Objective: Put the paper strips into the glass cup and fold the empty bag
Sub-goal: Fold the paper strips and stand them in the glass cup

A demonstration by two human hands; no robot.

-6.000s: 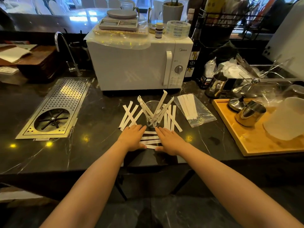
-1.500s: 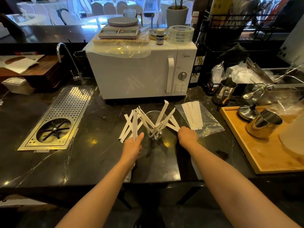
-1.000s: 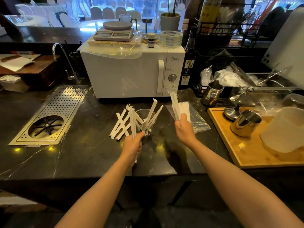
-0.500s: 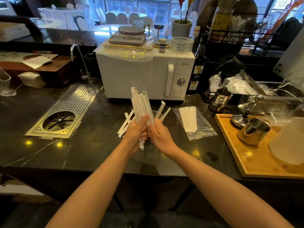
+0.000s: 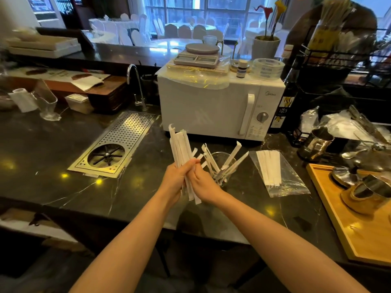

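My left hand and my right hand both grip one upright bundle of white paper strips, held above the dark counter just left of the glass cup. Several strips stand fanned out in the cup. A few loose strips seem to lie on the counter behind the bundle, mostly hidden by it. To the right of the cup a clear plastic bag lies flat with a stack of strips inside it.
A white microwave stands behind the cup. A perforated metal drain tray is set into the counter on the left. On the right, a wooden tray carries metal pitchers. A steel cup stands behind the bag.
Over six seconds my hands swept loose strips off the counter, lifted them and brought them together into one bundle. In the last half second the bundle stays gripped in both hands.
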